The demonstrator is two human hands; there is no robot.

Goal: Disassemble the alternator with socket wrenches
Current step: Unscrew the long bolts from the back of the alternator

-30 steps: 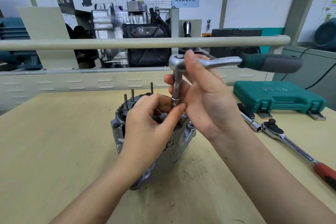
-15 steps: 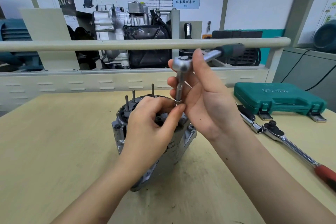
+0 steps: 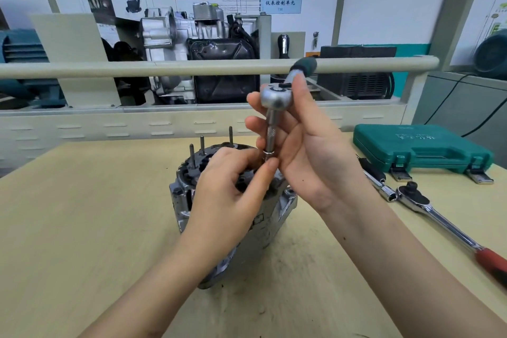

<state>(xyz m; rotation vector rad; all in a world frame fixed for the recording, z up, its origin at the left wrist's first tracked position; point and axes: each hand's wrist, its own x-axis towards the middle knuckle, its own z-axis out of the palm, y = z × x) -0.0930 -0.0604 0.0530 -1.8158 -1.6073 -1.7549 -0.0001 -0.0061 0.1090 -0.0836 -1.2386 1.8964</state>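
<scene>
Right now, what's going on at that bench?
A person is working a small ratchet wrench on an alternator standing on the wooden table. The right hand holds the wrench's head and extension upright over the alternator's top, while the left hand pinches the socket end at the bottom. A second wrench and a green tool case lie to the right.

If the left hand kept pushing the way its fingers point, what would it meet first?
The left hand points up-right; its fingertips already touch the socket at the extension's lower end, with the right hand just behind it. Depth between them is unclear.
</scene>
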